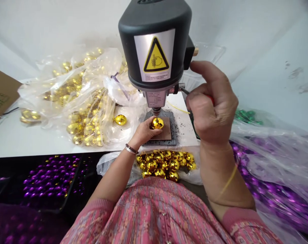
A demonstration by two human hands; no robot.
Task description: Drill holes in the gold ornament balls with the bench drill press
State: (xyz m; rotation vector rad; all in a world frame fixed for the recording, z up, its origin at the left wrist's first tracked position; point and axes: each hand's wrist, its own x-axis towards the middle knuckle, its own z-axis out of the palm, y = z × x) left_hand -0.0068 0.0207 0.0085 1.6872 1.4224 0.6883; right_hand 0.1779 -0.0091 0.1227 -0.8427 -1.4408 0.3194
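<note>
A shiny gold faceted ball [157, 123] sits under the bit of a bench drill press [155, 51]. My left hand [143, 133] grips it from the left, thumb and fingers around its sides. The ball rests on a brown square board [166, 133] over the dark metal base [173, 115]. My right hand [210, 105] is closed around the feed handle [185, 90] on the press's right side; a bit of red shows between its fingers. Its index finger reaches up to the black side housing [189, 56]. The drill tip meets the top of the ball.
Gold balls lie in my lap on a plastic bag [105, 162]. Another gold ball [120, 119] is left of the base, beside large clear bags [67, 98] of gold balls. Purple balls [51, 178] fill a black crate at lower left. Bags of purple balls [268, 189] stand right.
</note>
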